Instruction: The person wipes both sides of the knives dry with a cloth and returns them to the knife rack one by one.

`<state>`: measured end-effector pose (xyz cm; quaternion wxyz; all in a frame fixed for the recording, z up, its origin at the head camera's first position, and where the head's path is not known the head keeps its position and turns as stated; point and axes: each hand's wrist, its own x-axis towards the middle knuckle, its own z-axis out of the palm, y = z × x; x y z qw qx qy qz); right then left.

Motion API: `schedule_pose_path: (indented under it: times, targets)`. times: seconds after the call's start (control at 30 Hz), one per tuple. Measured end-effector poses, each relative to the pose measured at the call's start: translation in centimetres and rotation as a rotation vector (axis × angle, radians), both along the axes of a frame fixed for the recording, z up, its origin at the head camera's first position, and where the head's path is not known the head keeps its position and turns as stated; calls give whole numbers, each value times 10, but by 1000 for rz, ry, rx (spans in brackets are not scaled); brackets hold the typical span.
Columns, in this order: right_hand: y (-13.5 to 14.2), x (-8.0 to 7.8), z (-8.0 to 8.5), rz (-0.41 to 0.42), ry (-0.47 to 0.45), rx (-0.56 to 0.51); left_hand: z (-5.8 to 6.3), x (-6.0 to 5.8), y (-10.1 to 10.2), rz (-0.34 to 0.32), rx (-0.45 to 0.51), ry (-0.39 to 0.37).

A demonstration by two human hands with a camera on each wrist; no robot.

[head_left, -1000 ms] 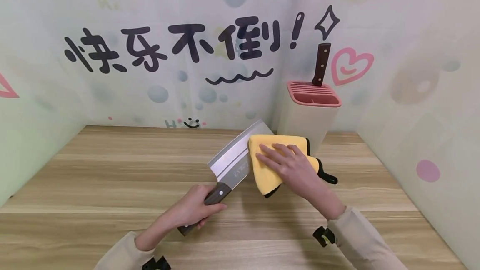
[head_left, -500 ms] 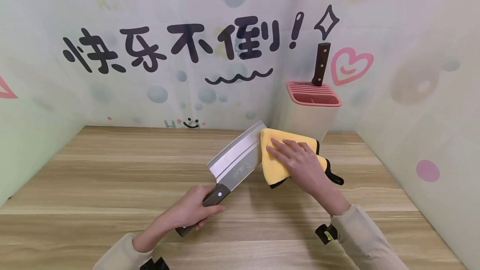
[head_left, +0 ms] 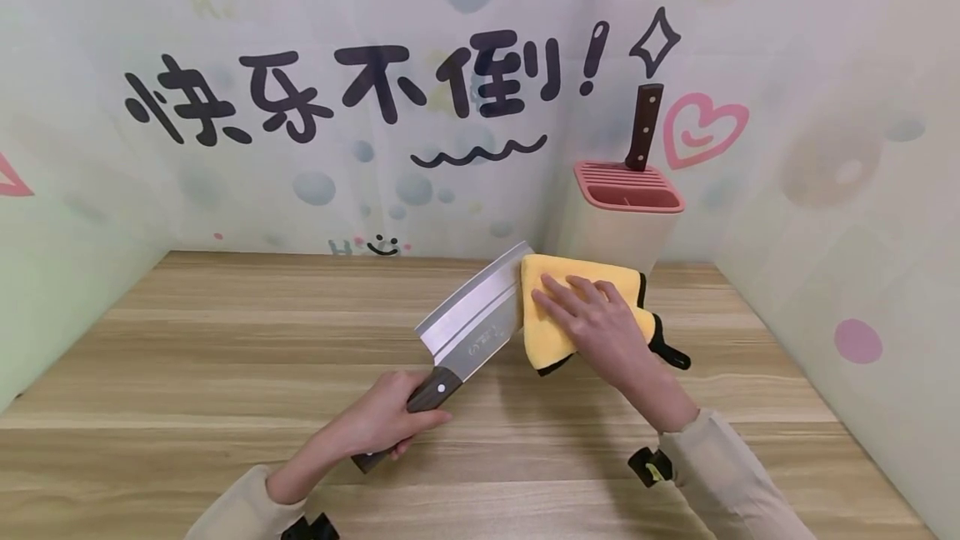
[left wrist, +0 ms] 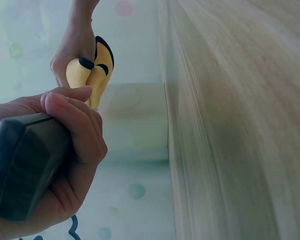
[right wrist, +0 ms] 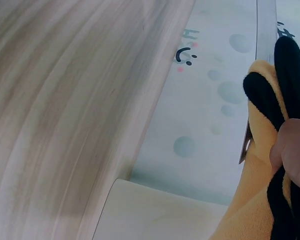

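My left hand grips the dark handle of a cleaver, its broad blade slanting up and to the right above the table. A folded yellow cloth with black trim covers the blade's far end. My right hand holds this cloth against the blade, fingers spread over the front. In the right wrist view the thumb presses into the cloth from the other side. Seen from the left wrist, curled fingers wrap the handle. The blade tip is mostly hidden under the cloth.
Behind the cloth stands a cream knife holder with a pink slotted top, a brown-handled knife upright in it. The wooden table meets a printed backdrop at the back and both sides.
My right hand and the cloth have slid right and slightly up along the blade toward its tip, baring more metal, then hardly moved in the last half second. The left hand keeps its grip.
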<state>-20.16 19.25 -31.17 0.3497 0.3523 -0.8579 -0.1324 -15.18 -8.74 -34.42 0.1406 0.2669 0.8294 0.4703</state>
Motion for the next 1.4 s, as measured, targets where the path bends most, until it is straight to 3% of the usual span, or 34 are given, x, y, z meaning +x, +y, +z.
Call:
schedule_pose_path:
  times: [0.6, 1.2, 1.4]
  targets:
    - [-27, 15, 5, 83, 56, 112, -1, -2, 9, -23, -30, 10]
    - [-50, 24, 0, 233, 128, 234, -1, -2, 12, -44, -25, -10]
    - [-53, 25, 2, 241, 118, 253, -1, -2, 11, -43, -40, -11]
